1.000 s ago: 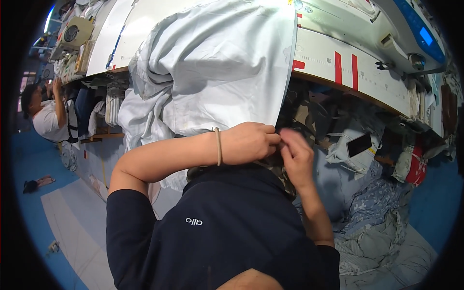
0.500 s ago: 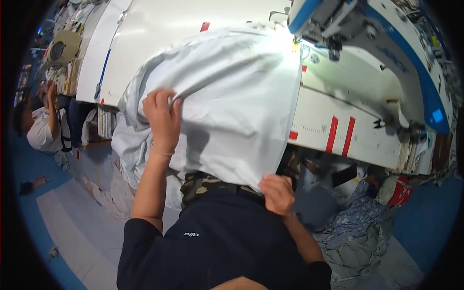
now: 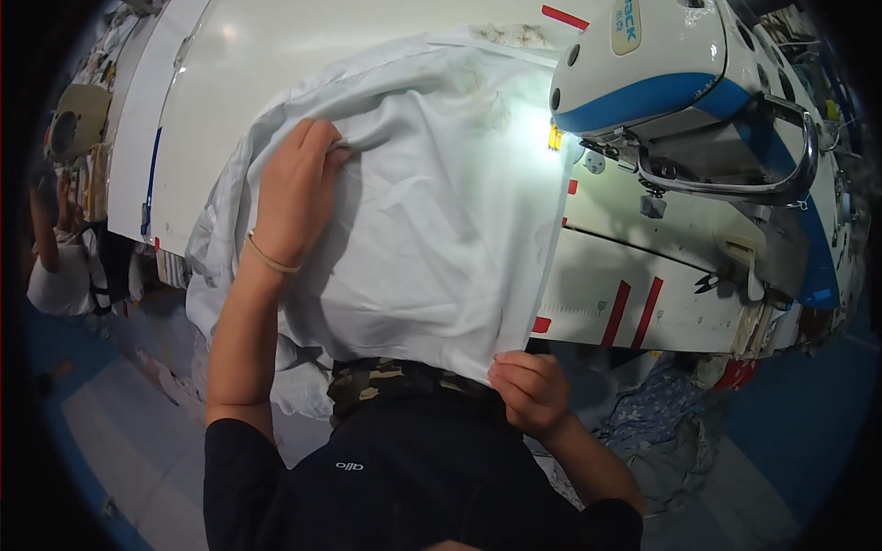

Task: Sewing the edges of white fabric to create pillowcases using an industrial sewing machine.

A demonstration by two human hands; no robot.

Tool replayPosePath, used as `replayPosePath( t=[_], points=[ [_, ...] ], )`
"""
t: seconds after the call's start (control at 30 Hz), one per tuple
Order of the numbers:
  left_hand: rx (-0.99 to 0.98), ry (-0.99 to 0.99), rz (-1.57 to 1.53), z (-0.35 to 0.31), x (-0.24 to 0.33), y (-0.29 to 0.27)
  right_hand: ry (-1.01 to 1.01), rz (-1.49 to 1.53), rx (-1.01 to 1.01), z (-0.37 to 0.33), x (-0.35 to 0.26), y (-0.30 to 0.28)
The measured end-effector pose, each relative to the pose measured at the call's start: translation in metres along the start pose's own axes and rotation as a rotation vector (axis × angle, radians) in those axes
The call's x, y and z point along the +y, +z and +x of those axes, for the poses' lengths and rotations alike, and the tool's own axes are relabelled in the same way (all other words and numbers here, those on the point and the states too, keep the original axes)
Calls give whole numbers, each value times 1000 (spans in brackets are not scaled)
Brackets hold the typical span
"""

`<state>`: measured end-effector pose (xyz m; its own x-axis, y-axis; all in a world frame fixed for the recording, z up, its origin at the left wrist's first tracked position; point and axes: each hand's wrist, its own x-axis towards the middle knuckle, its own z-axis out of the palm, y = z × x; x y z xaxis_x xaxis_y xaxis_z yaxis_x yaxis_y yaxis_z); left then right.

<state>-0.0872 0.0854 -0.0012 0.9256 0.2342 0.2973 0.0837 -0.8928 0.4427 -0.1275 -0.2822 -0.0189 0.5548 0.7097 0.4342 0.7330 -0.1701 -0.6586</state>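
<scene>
A large white cloth [image 3: 413, 248] lies over the front of the sewing table and hangs down to my lap. Its straight right edge runs from the lit needle area of the sewing machine [image 3: 643, 83] towards me. On the cloth's left part, my left hand [image 3: 301, 188] is closed, pinching up a fold between thumb and fingers. Close to my waist, my right hand [image 3: 531, 390] grips the near right corner of the cloth with fingertips and thumb. The presser area is partly hidden by the machine head and glare.
Red tape strips [image 3: 634, 312] and a printed scale mark the white tabletop [image 3: 680, 317] on the right. Crumpled patterned fabric [image 3: 652, 413] is heaped below the table at right. At far left, another person [image 3: 60, 266] sits beside stacked cloth and a beige boxy device [image 3: 81, 119].
The view has shifted, so the machine head looks larger and lower. My left hand has moved up and left in the picture, keeping its pinch; my right hand still grips the corner.
</scene>
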Motion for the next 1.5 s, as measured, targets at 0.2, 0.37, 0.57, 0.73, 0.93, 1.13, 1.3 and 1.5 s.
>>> replayPosePath(
  t=[0.2, 0.37, 0.57, 0.73, 0.93, 1.13, 1.3, 1.5],
  points=[
    [58, 128, 7, 35, -20, 15, -43, -65, -19, 36, 17, -11],
    [113, 171, 53, 59, -35, 27, -34, -119, -85, 64, 30, -20],
    [120, 128, 78, 91, -47, 40, -88, -180, -53, 91, 56, -21],
    [161, 155, 109, 116, -56, 52, -124, -228, -45, 114, 73, -25],
    [217, 220, 82, 142, -70, 63, -127, -282, -25, 135, 90, -28],
    [207, 265, 27, 137, -78, 53, -49, -281, -6, 144, 92, -24],
    [-33, 111, 10, 63, -68, -26, 83, -157, 118, 101, 20, 3],
    [-362, -133, 245, -115, -78, -122, 957, 1031, -140, -7, -10, 142]
  ],
)
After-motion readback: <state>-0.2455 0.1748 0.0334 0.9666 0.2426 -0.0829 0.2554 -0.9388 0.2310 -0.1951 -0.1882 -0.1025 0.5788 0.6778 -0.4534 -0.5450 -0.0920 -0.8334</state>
